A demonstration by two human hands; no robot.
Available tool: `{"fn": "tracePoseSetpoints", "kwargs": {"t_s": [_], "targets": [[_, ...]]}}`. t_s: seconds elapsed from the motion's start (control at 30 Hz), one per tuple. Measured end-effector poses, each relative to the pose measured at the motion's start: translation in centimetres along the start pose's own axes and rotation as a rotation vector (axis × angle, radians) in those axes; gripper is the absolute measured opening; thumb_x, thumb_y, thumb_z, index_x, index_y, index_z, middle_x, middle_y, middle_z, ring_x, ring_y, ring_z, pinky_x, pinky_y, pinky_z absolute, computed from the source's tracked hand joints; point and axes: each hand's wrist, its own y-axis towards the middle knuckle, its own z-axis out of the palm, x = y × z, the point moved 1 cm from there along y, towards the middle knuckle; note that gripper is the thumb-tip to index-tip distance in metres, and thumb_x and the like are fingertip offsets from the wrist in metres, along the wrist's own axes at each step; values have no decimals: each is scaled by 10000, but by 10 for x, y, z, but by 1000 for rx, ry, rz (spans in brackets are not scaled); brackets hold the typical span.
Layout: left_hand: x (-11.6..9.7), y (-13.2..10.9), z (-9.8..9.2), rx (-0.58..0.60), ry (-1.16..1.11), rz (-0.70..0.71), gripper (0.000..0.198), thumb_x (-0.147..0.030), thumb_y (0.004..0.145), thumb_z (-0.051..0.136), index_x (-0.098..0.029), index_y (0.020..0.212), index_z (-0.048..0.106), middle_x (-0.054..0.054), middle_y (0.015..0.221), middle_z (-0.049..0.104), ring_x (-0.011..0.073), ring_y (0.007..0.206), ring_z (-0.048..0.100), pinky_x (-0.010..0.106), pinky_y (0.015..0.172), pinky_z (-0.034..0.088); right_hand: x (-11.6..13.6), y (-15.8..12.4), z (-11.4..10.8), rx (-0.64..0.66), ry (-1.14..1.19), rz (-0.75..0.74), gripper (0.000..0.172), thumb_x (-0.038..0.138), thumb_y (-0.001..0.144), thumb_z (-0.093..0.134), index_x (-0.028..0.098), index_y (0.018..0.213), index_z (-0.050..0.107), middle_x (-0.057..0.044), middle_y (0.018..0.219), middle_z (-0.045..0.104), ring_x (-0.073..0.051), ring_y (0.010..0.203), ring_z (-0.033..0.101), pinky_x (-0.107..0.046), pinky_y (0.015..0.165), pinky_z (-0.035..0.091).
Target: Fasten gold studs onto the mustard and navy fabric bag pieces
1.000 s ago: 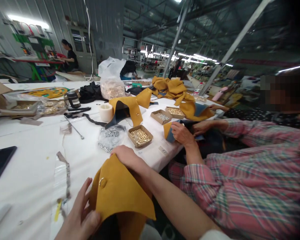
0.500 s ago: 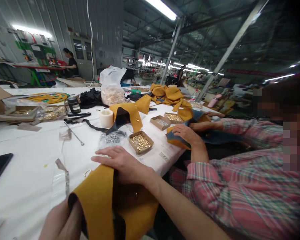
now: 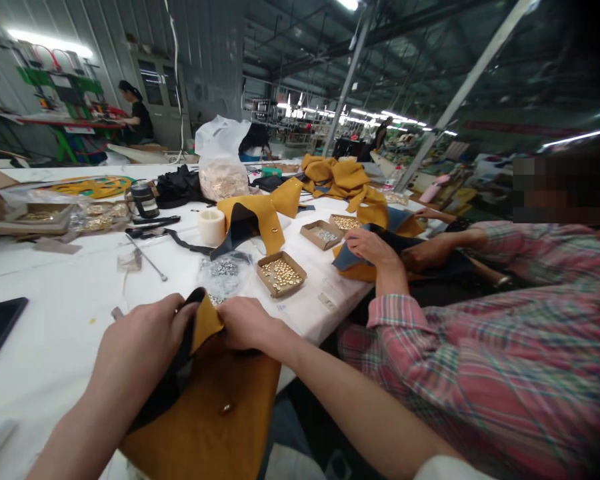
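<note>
My left hand has come up from the near edge at 7 o'clock and now grips the folded-back corner of the mustard leather piece, dark lining showing under my fingers. My right hand, which lay flat on top half a second ago, has curled and pinches the same corner from the 3 o'clock side. The piece, earlier lifted and draped, now lies flatter against the bench edge. At 1 o'clock, the neighbour's hand has shifted on their leather.
</note>
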Motion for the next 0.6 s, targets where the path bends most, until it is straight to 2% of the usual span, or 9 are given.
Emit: {"fn": "tracePoseSetpoints", "kwargs": {"t_s": [0.07, 0.13, 0.2, 0.27, 0.3, 0.4, 0.47, 0.53, 0.6], "targets": [[3, -4, 11, 14, 7, -10, 439, -616, 1186, 388, -297, 1219, 687, 140, 1059, 832, 448, 1034, 824, 466, 765, 464, 0, -2, 1, 13, 25, 53, 245, 304, 978, 806, 237, 1210, 847, -98, 1220, 896, -320, 1137, 856, -324, 828, 582], [18, -15, 31, 101, 7, 13, 587, -580, 1086, 664, -284, 1584, 573, 138, 1355, 836, 414, 1208, 817, 476, 896, 572, 0, -5, 2, -13, 61, 78, 228, 294, 968, 831, 222, 1184, 848, -102, 1235, 894, -320, 1133, 854, -326, 843, 592], [37, -29, 52, 233, 73, -31, 1144, -467, 985, 806, -202, 1867, 128, 189, 1760, 617, 395, 1463, 724, 493, 1102, 596, 1, -6, 4, -15, 53, 69, 209, 322, 965, 855, 202, 1136, 854, -127, 1215, 891, -336, 1113, 856, -342, 830, 597], [50, -41, 65, 315, 137, -91, 1269, -407, 1039, 748, -162, 1860, -189, 230, 1865, 477, 388, 1524, 690, 506, 1124, 600, 3, -4, 7, -3, 8, 36, 270, 410, 972, 878, 187, 1123, 856, -160, 1201, 883, -360, 1104, 856, -366, 819, 608], [51, -44, 68, 330, 143, -105, 1181, -381, 1091, 675, -166, 1861, -194, 242, 1817, 538, 391, 1468, 731, 510, 1069, 612, 5, -1, 9, 1, -12, 22, 347, 473, 956, 909, 185, 1142, 854, -170, 1211, 878, -371, 1111, 854, -378, 826, 618], [39, -42, 66, 326, 117, -59, 702, -290, 1159, 509, -208, 1829, 312, 205, 1456, 807, 405, 1227, 836, 494, 906, 587, 8, 9, 12, -13, -17, -20, 703, 655, 775, 1064, 194, 1250, 827, -170, 1303, 850, -395, 1175, 831, -416, 908, 652], [27, -32, 59, 313, 131, -10, 384, -242, 1133, 502, -229, 1445, 725, 164, 1223, 864, 422, 1135, 852, 479, 845, 548, 8, 14, 14, -25, -3, -100, 881, 664, 644, 1142, 210, 1319, 803, -157, 1366, 823, -405, 1244, 803, -437, 989, 657], [18, -22, 53, 291, 149, 15, 300, -208, 1092, 502, -240, 1081, 800, 146, 1098, 870, 431, 1093, 855, 474, 813, 514, 3, 15, 17, -7, 16, -197, 896, 591, 596, 1178, 225, 1324, 804, -134, 1376, 815, -403, 1278, 782, -439, 1043, 652], [14, -15, 48, 239, 164, -1, 305, -199, 1069, 477, -240, 998, 770, 149, 1051, 863, 445, 1073, 852, 479, 788, 482, -6, 9, 23, -30, 112, -201, 789, 502, 681, 1151, 245, 1345, 812, -101, 1392, 820, -375, 1308, 773, -407, 1078, 642]]}}
